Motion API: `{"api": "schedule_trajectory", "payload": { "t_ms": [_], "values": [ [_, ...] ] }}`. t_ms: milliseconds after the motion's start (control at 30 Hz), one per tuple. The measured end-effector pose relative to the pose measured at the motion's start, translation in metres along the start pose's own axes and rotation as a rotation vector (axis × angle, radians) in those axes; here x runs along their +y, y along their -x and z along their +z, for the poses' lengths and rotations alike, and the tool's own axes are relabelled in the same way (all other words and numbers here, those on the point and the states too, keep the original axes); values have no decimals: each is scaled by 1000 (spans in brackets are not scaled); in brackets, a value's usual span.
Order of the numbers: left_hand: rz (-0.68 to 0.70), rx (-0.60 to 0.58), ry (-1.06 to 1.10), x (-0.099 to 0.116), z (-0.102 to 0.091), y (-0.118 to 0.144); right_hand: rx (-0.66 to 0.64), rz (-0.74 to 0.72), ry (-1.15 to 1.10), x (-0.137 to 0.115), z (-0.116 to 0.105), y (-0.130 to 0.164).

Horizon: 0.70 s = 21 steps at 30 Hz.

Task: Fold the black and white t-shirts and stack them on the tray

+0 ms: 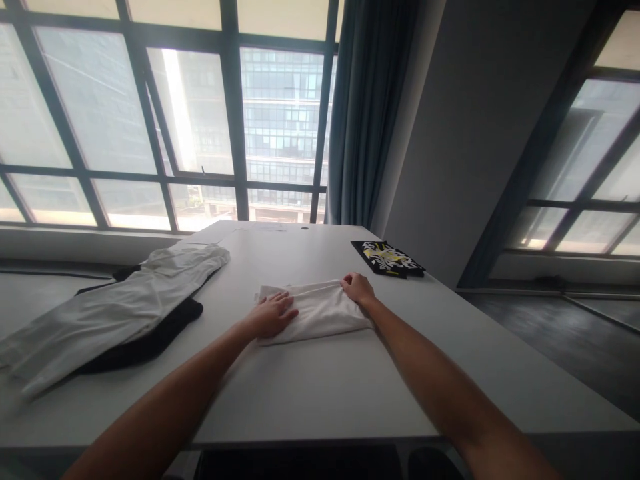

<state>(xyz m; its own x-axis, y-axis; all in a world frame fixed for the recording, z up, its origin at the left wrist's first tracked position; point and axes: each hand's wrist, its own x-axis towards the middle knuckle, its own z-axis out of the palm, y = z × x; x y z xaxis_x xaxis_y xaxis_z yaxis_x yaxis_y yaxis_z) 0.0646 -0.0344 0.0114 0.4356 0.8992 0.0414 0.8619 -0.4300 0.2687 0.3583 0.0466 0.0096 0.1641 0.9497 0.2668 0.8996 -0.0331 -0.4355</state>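
Observation:
A folded white garment (320,313) lies flat on the white table in front of me, in the head view. My left hand (274,315) rests on its left part, palm down with the fingers stretched out. At its far right corner, my right hand (358,289) is closed, pinching the cloth's edge between thumb and fingers. Slight creases run across the fabric between the two hands. What kind of garment it is cannot be told from its folded shape.
To the left, white clothing (130,300) is spread over black clothing (150,340). A folded black item with a white and yellow print (387,259) lies near the table's right edge. Windows and a dark curtain (373,113) stand beyond the white table (320,400).

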Motion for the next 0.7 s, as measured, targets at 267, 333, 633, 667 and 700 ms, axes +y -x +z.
{"api": "schedule_trajectory", "payload": {
  "t_ms": [267, 333, 633, 667, 700],
  "values": [
    [-228, -6, -54, -28, 1, -6, -181, -339, 72, -13, -7, 19],
    [-259, -19, -76, -29, 1, -5, -368, -327, 119, -9, 2, 21],
    [-454, 7, -106, -40, -10, 4, -265, 47, 317, -8, -17, 26],
    [-445, -9, -104, -40, -12, 5, -265, 54, 306, -10, -20, 27],
    [-420, -37, -97, -39, -14, 6, -275, 46, 270, -12, -22, 27]
  ]
}}
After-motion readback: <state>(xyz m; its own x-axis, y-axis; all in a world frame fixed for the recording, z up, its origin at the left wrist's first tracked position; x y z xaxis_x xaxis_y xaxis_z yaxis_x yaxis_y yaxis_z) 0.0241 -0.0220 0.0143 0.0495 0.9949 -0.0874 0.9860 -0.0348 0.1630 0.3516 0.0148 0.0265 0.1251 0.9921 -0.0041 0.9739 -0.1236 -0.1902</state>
